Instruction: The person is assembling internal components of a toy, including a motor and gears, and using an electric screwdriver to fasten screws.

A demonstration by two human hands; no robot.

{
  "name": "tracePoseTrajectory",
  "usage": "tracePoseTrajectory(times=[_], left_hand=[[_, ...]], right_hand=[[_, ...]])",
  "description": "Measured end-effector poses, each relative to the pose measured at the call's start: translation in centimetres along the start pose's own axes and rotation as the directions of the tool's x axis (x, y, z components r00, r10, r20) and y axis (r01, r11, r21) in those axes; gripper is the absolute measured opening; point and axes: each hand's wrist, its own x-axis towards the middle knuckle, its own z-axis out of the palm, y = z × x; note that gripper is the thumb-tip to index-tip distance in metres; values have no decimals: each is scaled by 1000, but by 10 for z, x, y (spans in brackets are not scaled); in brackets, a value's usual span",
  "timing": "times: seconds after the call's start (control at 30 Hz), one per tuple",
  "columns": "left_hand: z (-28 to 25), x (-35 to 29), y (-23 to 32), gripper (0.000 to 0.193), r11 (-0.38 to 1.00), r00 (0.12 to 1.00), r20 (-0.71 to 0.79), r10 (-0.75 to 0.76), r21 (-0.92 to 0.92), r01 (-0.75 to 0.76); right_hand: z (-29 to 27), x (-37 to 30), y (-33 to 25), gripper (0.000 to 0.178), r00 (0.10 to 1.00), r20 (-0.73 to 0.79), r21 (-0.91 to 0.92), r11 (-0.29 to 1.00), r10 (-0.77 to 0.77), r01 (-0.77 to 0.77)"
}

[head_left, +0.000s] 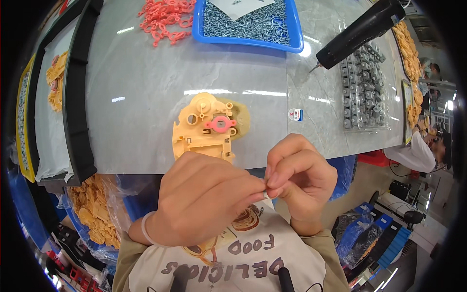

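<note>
My left hand (199,197) and my right hand (304,177) meet in front of my apron, past the table's near edge. Both are closed in a pinch, fingertips touching. Between them is a tiny pale bit, mostly hidden, too small to name. Just beyond my left hand, a yellow plastic housing (187,131) lies on the table, its near end partly covered by that hand. A pink two-eared ring piece (222,124) sits on the housing around a grey part. Under the housing's right side shows a duller yellow block (242,117).
A blue tray (248,45) of screws stands at the back, beside a heap of pink pieces (163,17). A black electric screwdriver (357,36) hangs at upper right, above grey motor-like parts (367,92). A black-edged rack (80,97) stands left; yellow parts (95,209) fill a bin below.
</note>
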Motion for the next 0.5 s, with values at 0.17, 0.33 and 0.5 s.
tracePoseTrajectory(times=[0.17,0.33,0.5], left_hand=[[4,-1,0,20,992,994,61,-90,-85,95],[5,-4,2,18,966,985,115,-128,-212,150],[9,-8,1,17,894,980,160,-121,-412,178]], right_hand=[[-3,-4,3,15,998,-1,-40,997,-70,70],[-6,-6,13,16,993,32,32,993,-114,113],[-8,-5,13,19,990,64,80,989,-128,122]])
